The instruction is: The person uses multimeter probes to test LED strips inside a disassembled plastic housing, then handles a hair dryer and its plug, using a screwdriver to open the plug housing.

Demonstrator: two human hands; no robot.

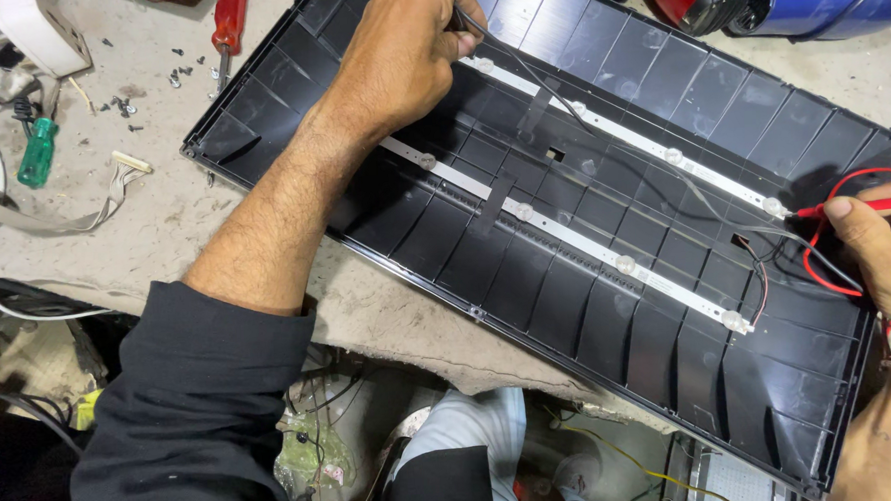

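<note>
On a dusty bench lies a black back panel [608,303] carrying two white LED strips [575,237]. Left hand [407,52], fingers pinched shut on a black probe [502,46], holds it at the upper strip's far end. Right hand [881,251] clamps a red probe [849,206] between thumb and fingers, tip touching the same strip's near end; screwdrivers [227,25] lie beyond the panel.

A dark, near-black long sleeve [187,412] is pushed up the left forearm; the right forearm is bare; both hands ungloved.
</note>
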